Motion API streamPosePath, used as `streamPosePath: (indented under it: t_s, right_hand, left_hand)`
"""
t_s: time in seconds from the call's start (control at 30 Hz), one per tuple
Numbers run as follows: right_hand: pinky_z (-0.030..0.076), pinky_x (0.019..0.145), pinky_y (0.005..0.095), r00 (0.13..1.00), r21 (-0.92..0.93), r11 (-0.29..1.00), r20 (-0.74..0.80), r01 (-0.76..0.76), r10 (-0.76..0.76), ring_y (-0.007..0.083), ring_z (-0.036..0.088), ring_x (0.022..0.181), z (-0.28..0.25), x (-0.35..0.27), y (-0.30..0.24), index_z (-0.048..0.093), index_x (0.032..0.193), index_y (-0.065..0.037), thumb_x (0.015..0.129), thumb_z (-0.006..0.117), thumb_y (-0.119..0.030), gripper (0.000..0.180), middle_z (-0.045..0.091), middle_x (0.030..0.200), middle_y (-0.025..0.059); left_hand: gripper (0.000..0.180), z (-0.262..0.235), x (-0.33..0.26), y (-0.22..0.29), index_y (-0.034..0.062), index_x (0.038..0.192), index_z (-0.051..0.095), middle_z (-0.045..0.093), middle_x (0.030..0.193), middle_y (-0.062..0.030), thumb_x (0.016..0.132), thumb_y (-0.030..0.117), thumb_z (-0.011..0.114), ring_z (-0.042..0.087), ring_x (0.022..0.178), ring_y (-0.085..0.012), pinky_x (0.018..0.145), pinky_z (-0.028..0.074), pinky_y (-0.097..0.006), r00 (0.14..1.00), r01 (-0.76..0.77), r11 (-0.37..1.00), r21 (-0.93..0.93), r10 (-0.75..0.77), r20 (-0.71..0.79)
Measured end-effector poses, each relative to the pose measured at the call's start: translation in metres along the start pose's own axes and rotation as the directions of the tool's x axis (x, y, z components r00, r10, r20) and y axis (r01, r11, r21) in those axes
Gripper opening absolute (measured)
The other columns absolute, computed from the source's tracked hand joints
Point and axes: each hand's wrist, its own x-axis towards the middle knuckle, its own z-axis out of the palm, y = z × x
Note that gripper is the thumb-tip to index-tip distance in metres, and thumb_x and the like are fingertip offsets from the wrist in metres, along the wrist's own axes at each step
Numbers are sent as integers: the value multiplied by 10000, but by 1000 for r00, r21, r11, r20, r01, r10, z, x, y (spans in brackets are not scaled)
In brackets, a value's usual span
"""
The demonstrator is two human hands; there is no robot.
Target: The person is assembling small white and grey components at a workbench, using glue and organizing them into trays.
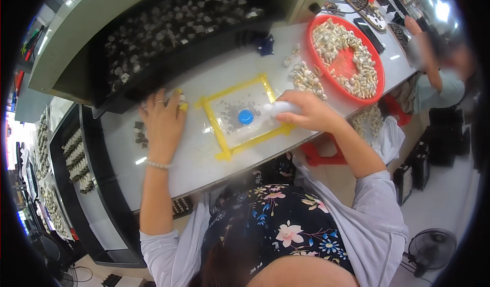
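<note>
My right hand (309, 112) is closed around a white squeeze bottle (278, 109), its narrow end pointing left over a rectangle of yellow tape (219, 131) on the table. Inside that rectangle sits a small round blue cap (246, 117), with grey spots or drops scattered beside it. My left hand (166, 113) rests on the table left of the tape, fingers spread and pointing away from me. Yellow wrapping (182, 105) shows at its fingertips. Small grey pieces (140, 134) lie beside its outer edge.
A dark tray (178, 37) of grey-white pieces fills a machine opening beyond my hands. At right, a red basin (380, 77) holds pale shell-like pieces, with a loose pile (306, 80) next to it. A phone (368, 36) lies behind. Another person's arm (429, 57) shows at far right.
</note>
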Motion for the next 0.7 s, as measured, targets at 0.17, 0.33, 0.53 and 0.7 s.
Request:
streamPosePath:
  t_s: [0.17,0.33,0.53,0.7]
  right_hand:
    - [476,705,398,998,-215,977,60,-21,34,346,602,806,-4,4,-12,620,972,-19,789,668,-295,335,625,872,168]
    - [474,684,412,990,-288,958,135,4,37,345,603,782,-8,13,-17,625,949,-23,778,667,-315,341,636,865,155]
    - [469,648,421,983,-352,936,169,-9,73,351,605,713,-10,16,-20,637,917,-32,771,671,-314,319,637,779,166]
    - [460,622,427,984,-385,923,168,15,54,352,602,679,-12,16,-21,641,921,-46,769,676,-313,310,625,719,170]
  left_hand:
    - [328,-11,-10,-6,81,1075,619,512,1217,-179,800,254,577,433,1166,-350,957,318,-550,997,81,997,-6,-81,9]
    - [335,-21,-19,-6,81,1068,619,511,1220,-174,795,273,584,454,1143,-344,913,352,-503,983,163,987,-4,-162,88]
    - [401,-30,-25,0,83,1078,617,481,1260,-181,781,352,612,438,1162,-347,887,362,-488,966,241,970,16,-241,90]
    - [476,-25,-24,-8,81,1116,603,444,1307,-189,775,412,624,398,1215,-355,924,339,-519,967,254,962,100,-254,-19]
